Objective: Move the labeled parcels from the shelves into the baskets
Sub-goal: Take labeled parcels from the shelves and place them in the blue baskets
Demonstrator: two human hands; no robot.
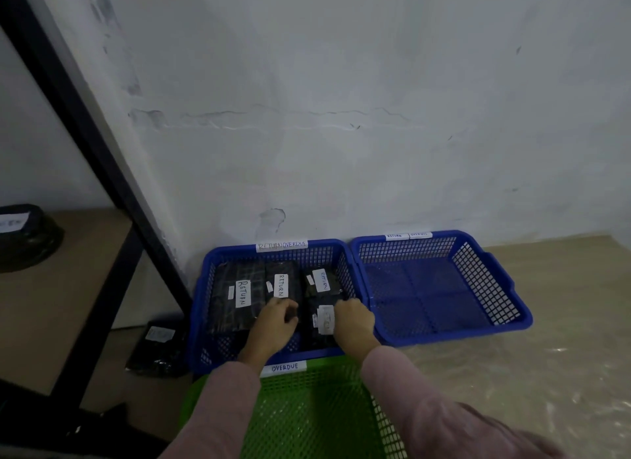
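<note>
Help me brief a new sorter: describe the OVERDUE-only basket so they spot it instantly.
Against the white wall sit the left blue basket and right blue basket. In front of the left one, nearest the camera, lies the green basket, the only one not blue.

Left blue basket [201, 287] is tagged RETURN OVERDUE, right blue basket [491, 274] too. Green basket [307, 417] says OVERDUE. Left parcel [225, 298] and middle parcel [283, 281] say RETURN; front parcel [321, 320] is too blurry.

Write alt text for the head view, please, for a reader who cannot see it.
The left hand and right hand hold a black parcel inside the left blue basket, beside three other labelled parcels. A green basket sits nearer.
</note>
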